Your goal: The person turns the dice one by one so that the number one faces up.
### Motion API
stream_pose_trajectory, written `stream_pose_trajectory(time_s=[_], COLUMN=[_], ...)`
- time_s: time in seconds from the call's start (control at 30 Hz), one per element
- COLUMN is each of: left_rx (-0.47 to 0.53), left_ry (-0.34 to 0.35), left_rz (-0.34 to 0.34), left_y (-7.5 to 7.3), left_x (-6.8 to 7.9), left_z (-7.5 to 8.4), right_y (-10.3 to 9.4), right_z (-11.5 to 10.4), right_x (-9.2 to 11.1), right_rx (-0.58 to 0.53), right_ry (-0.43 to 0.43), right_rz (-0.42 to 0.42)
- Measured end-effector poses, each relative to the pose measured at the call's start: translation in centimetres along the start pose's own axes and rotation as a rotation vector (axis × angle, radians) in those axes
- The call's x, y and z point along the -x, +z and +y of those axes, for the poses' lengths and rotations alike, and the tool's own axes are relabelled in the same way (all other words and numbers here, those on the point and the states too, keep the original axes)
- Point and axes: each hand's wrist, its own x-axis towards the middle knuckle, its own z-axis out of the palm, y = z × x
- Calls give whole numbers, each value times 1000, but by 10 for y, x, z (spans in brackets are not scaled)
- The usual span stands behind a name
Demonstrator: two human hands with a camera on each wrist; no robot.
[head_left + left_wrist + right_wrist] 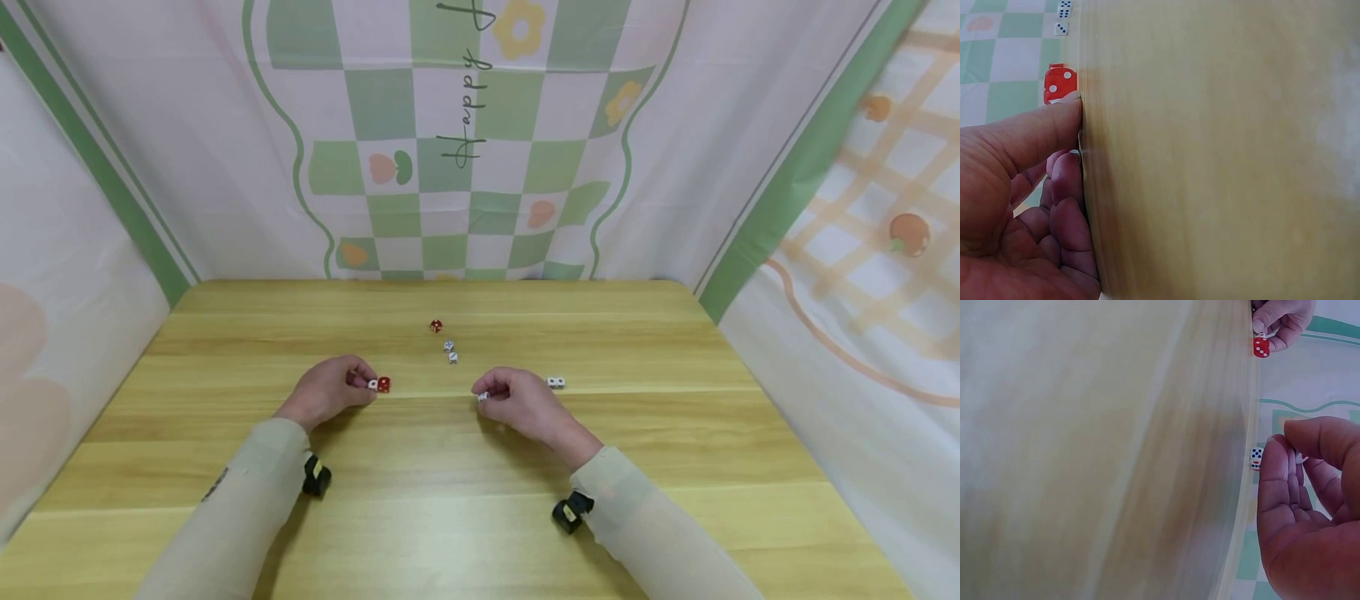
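Observation:
My left hand [327, 392] rests low over the table at left of centre. Its thumb and fingertips pinch a white die [372, 385], which sits right beside a red die [384, 384]. In the left wrist view, that red die [1061, 83] shows just beyond the thumb, while the fingers mostly hide the white one. Right of centre, my right hand [522, 403] pinches another white die [483, 397] between thumb and fingers. Only a sliver of it shows in the right wrist view.
At centre, farther back, lie a red die [437, 326] and two white dice, one [448, 346] just behind the other [453, 358]. A pair of white dice [555, 382] sits side by side beyond my right hand. A patterned curtain [495, 167] hangs behind the wooden table [442, 517].

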Motion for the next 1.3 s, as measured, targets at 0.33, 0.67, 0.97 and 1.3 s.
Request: stream_pose_trajectory(time_s=[0.33,0.67,0.97,1.3], left_rx=[-4,-6,-11,-11], left_ry=[6,19,15,12], left_rz=[5,2,-6,-11], left_y=[0,1,-1,-1], left_x=[0,-1,1,3], left_z=[0,-1,1,3], right_y=[-1,-3,-8,-19], right_z=[0,1,3,6], right_x=[1,2,3,5], right_rx=[15,43,49,53], right_ry=[17,-11,-28,-44], right_rz=[19,30,45,63])
